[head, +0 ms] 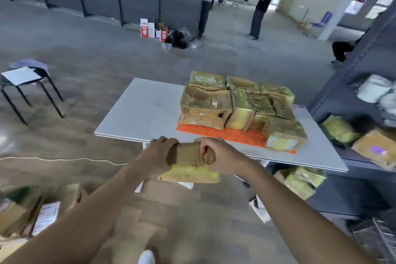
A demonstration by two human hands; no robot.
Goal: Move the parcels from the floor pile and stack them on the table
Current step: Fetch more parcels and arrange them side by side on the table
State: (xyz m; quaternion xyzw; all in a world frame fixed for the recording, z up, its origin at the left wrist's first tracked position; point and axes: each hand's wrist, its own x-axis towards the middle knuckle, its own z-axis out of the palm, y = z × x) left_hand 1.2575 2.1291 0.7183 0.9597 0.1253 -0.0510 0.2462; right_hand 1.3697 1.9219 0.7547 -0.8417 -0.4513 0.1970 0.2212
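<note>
Both hands hold one parcel [189, 156] in the middle of the frame, just below the near edge of the bench [145, 109]. The left hand [159, 152] wraps its curled fingers over the parcel's left end. The right hand [222, 156] grips the right end, with the fingers hooked over the top edge. The parcel is brown tape-wrapped card on top, with a yellowish face on its lower side. It is in the air, clear of the floor; I cannot tell whether it touches the bench edge.

On the right half of the bench, a stack of parcels [235, 105] sits on an orange mat [225, 134], packed closely side by side in brown and yellow-green wrapping. The left half of the bench top shows bare white.

At the lower left of the frame lies the floor pile [25, 210], blurred. A shelf rack [353, 96] holding more packets runs down the right edge. A stool [23, 79] with paper on it stands at the left, and a white cable [64, 158] trails across the floor below it. At the top centre are red-and-white boxes [147, 28], and people [262, 4] stand at the upper right.
</note>
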